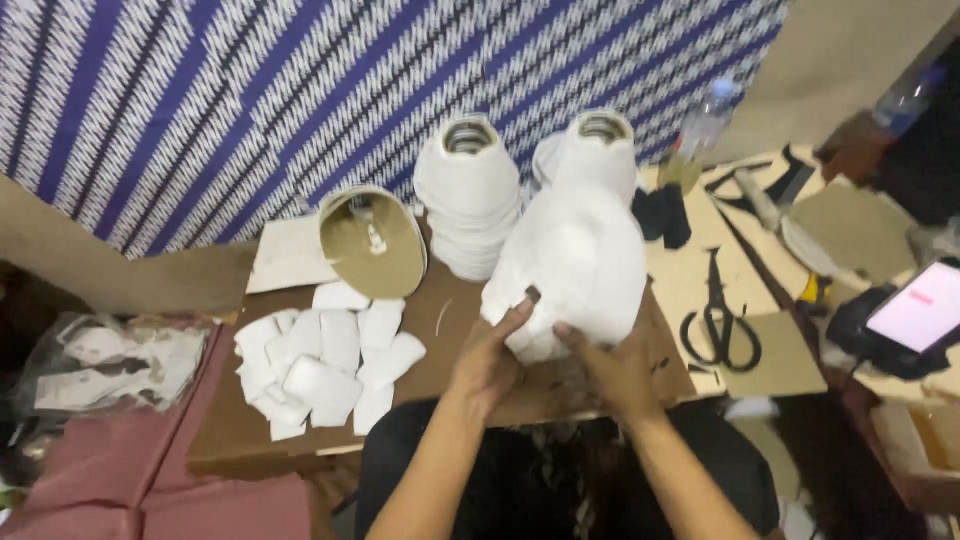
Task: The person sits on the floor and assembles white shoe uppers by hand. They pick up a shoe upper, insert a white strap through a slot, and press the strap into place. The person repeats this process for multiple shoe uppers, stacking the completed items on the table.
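We see both hands on a tall stack of white moulded foam pieces (pixel 575 270), cup-like, nested one inside another. The stack lies straight ahead of the hands, tipped over w/ its long axis running away from us & slightly rightward, its near end resting at the front edge of the brown cardboard work board (pixel 225 440). The left hand (pixel 490 360) grips the near-left bottom of the stack, thumb up on the white surface, fingers curled under. The right hand (pixel 615 365) closes on the near-right bottom, fingers pressed to the foam. Both are about equally near; neither is free.

The stack looks soft, matte white, rounded at the sides, blurred somewhat by motion.

Behind it stand two more white stacks: one upright at centre (pixel 468 195), another further right (pixel 597 150), each showing a dark hollow at the top. Left of those a tan-lined stack leans on its side (pixel 375 240). A loose heap of flat white cut pieces (pixel 320 365) lies on the board's left half. To the right, black scissors (pixel 720 320) rest on cardboard sheets, & a phone w/ a lit pinkish screen (pixel 922 305) sits further right. A blue-white patterned cloth (pixel 350 90) hangs behind.
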